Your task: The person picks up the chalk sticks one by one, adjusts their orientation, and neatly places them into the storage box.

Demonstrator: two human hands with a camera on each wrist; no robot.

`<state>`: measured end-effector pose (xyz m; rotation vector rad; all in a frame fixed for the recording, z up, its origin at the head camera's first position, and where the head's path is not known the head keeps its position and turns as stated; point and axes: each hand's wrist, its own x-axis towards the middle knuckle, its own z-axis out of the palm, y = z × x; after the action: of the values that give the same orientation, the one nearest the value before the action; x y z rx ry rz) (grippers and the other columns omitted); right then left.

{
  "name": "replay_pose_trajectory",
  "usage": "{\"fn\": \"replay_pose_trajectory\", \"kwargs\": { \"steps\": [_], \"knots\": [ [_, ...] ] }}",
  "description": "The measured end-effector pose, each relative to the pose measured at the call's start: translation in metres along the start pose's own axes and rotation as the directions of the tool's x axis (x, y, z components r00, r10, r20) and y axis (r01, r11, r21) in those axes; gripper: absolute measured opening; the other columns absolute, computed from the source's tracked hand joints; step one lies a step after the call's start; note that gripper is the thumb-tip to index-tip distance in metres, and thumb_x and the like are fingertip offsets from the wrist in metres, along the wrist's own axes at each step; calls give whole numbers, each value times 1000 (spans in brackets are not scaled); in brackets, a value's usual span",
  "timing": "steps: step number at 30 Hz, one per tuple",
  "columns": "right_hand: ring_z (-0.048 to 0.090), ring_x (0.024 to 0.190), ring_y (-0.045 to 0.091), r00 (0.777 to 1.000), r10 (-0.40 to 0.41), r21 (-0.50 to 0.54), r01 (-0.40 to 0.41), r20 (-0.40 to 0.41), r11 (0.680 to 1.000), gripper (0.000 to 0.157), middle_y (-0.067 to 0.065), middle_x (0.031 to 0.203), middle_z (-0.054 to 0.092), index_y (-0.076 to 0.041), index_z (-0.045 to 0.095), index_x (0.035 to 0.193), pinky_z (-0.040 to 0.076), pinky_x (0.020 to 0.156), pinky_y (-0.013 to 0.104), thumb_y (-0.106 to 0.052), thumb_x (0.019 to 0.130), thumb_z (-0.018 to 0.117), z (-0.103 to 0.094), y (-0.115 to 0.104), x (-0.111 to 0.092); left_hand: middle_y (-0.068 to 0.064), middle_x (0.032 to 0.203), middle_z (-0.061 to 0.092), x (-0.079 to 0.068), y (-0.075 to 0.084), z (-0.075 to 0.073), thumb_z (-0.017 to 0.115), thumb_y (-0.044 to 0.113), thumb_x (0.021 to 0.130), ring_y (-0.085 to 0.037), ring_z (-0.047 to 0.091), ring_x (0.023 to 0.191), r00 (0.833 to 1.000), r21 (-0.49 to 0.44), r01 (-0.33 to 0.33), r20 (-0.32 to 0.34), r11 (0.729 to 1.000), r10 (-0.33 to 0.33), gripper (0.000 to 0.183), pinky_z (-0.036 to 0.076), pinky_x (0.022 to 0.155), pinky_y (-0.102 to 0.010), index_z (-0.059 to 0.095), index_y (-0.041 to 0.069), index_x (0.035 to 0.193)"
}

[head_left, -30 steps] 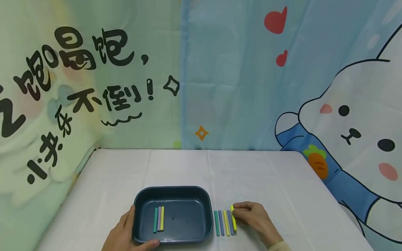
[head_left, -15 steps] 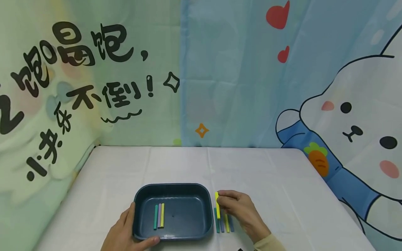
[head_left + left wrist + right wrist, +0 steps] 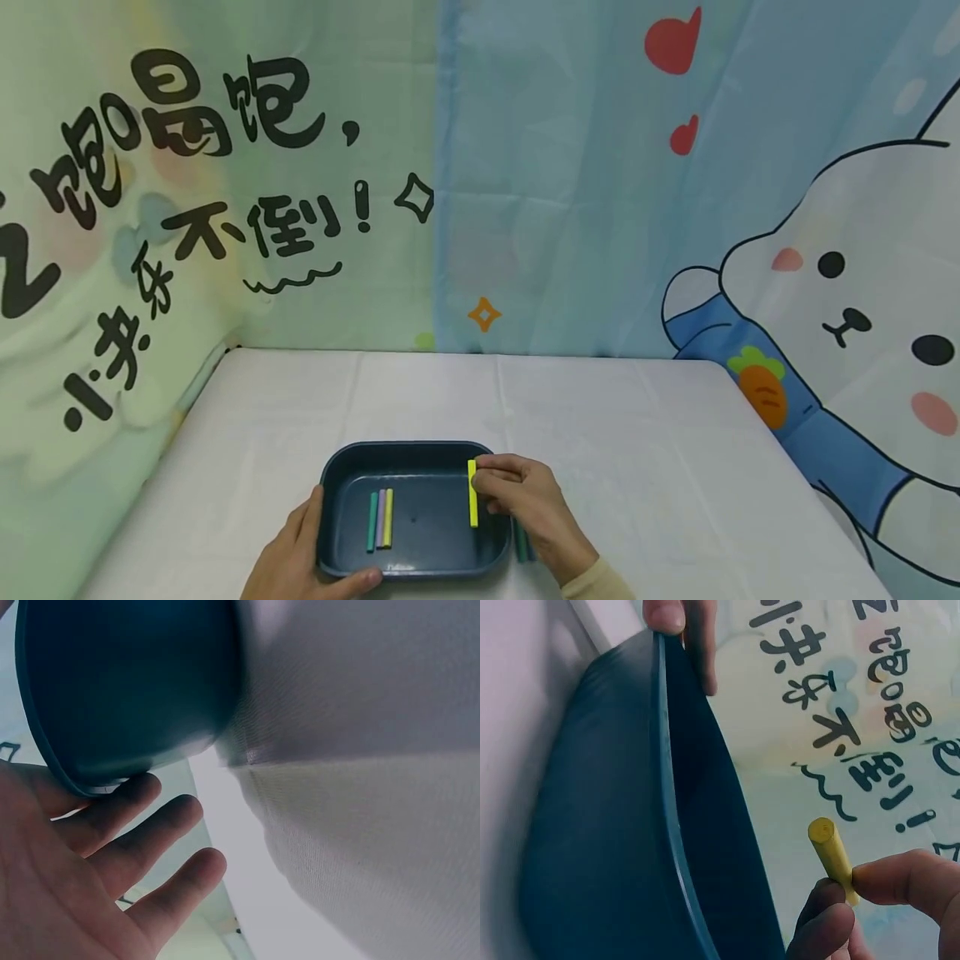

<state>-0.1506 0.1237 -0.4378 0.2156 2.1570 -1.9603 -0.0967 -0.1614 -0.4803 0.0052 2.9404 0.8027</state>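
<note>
A dark blue tray (image 3: 435, 550) sits near the front of the white table. My left hand (image 3: 291, 552) holds its left near corner, thumb on the near rim and fingers along the side. In the left wrist view those fingers (image 3: 169, 829) are spread against the tray wall. Between thumb and fingertips, my right hand (image 3: 531, 510) pinches a yellow chalk stick (image 3: 472, 495), held upright over the tray's right end. Its round end (image 3: 823, 829) shows in the right wrist view. Inside the tray lie a green chalk (image 3: 372, 522), a purple chalk (image 3: 380, 520) and a yellow chalk (image 3: 387, 518), side by side.
Right of the tray, a green chalk (image 3: 521, 543) shows partly on the table, with others hidden behind my right hand and wrist. The white tablecloth (image 3: 637, 450) spreads around. A printed curtain (image 3: 540, 208) hangs behind the table.
My right hand picked up the yellow chalk from the right end of the row and carried it left, over the row, to above the tray. My left hand stays on the tray.
</note>
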Motion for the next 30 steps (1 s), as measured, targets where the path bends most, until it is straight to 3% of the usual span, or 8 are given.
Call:
{"fn": "replay_pose_trajectory", "kwargs": {
  "steps": [9,30],
  "knots": [
    [65,82,21,997,-23,4,22,69,1000,43,8,106,74,5,66,124,55,73,33,-18,89,72,18,3,4,-30,148,43,1,1,1,70,87,63,-44,56,122,999,19,27,19,999,-28,141,50,94,-60,21,-6,158],
    [66,79,19,994,-63,-16,64,84,998,37,9,100,75,5,69,118,56,70,35,-12,85,74,45,9,22,-30,148,42,2,6,1,67,89,64,-44,56,121,998,36,51,36,998,-52,142,50,94,-61,19,-5,159]
  ]
}}
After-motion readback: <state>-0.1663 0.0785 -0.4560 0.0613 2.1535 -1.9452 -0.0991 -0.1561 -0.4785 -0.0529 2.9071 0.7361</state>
